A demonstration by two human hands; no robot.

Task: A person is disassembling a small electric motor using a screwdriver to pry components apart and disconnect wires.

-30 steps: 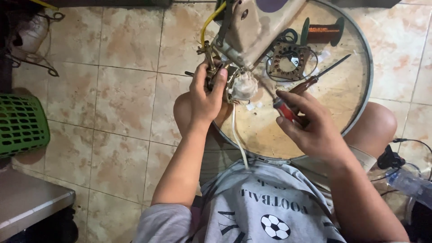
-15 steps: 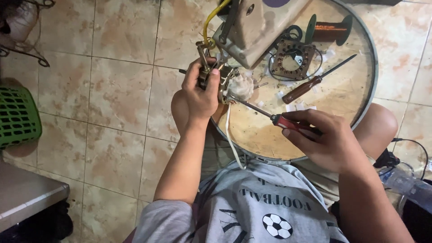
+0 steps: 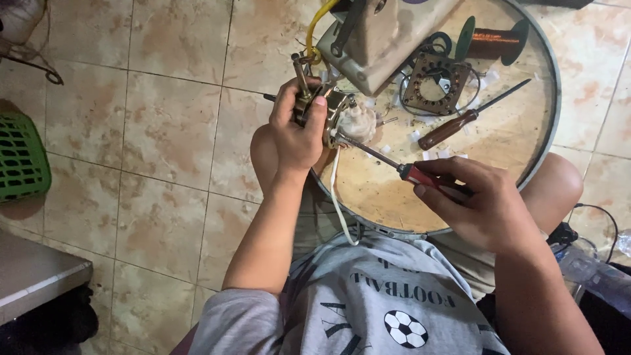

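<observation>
Gripping a red-handled screwdriver (image 3: 420,176), right hand (image 3: 483,204) has fingers clamped round the handle, tip against a small metal motor assembly with white plastic gear housing (image 3: 345,121). Left hand (image 3: 299,128) fingers wrapped tight on that assembly. Beyond the fingers: brown-handled screwdriver (image 3: 453,128), copper wire spool (image 3: 493,39) on round wooden tray (image 3: 545,112).

screwdrivers 2 (image 3: 407,172) (image 3: 470,118) (one held) | wire spool 1 (image 3: 493,41) | stator 1 (image 3: 434,82)
</observation>
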